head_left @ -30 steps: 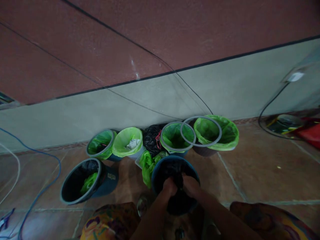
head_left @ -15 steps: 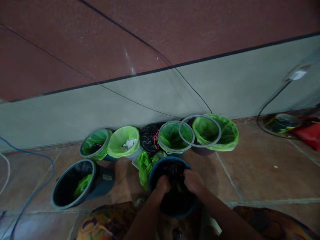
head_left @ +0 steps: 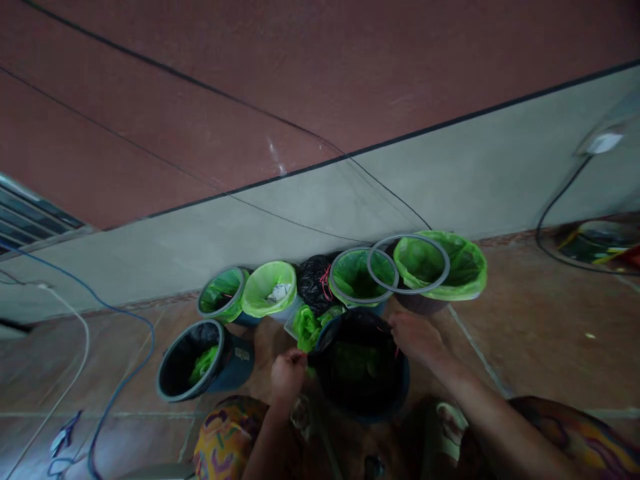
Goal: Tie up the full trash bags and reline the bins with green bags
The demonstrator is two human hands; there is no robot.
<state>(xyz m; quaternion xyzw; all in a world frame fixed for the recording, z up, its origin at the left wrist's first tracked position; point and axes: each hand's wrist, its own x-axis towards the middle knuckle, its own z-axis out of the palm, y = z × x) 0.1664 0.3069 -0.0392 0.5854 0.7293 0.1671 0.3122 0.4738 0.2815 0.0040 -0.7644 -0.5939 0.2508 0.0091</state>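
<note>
Black liner (head_left: 350, 347) lies inside the near blue bin (head_left: 363, 370), both hands pinching its edge: left hand (head_left: 287, 373) at the left rim, right hand (head_left: 415, 337) at the far right. Five bins behind wear green liners; this liner is not yet folded over the rim

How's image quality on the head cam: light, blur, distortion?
Head view: dim, with the hands underexposed; left hand and right hand on the bin rim read as soft dark shapes. Green liners stay bright. Wide-angle bending tilts the wall stripe. Frame edges are soft, and the socket is smeared.
</note>
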